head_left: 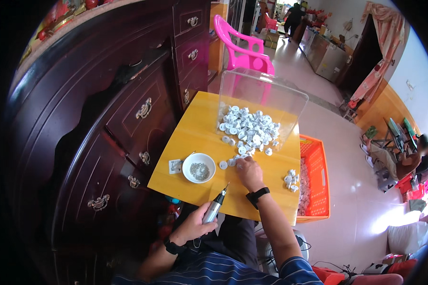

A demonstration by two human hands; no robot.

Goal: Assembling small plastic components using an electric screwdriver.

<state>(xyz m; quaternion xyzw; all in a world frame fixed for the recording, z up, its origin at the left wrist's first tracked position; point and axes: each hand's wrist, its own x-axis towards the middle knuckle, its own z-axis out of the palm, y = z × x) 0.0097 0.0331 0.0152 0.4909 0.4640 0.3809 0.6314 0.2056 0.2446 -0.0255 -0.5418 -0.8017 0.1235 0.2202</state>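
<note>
At far left, a dark, glossy wooden cabinet (pixel 128 109) with ornate metal handles, running alongside a yellow table (pixel 180 137). On the table's left part, a small flat packet (pixel 175 166), just beside a round white bowl (pixel 199 156) partly filled with tiny grey metallic pieces (pixel 199 171), too small to tell apart. Nearer, below the bowl, holds a pen-shaped silver-and-black tool (pixel 214 209) in the left hand (pixel 195 224), fingers wrapped closely around the barrel, thin bit pointing up and away, apart from the bowl and the white parts. Beyond the table, a bright pink plastic chair (pixel 249 59).

Around mid-table, one white round part (pixel 223 165) lying a little apart from the rest. Reaches with the right hand (pixel 250 174), black band at the wrist, to the near edge of a loose pile of white parts (pixel 252 128); fingers bent and close together, tips hidden, so cannot tell a pinch from a touch. Around the pile's far side, a clear plastic bin (pixel 290 95), with parts spilling out onto the table. Near the right edge, a small separate cluster (pixel 291 180) of similar parts. Beside the table, an orange crate (pixel 322 185) holding pale pieces. At far right, people seated (pixel 411 164) low.
</note>
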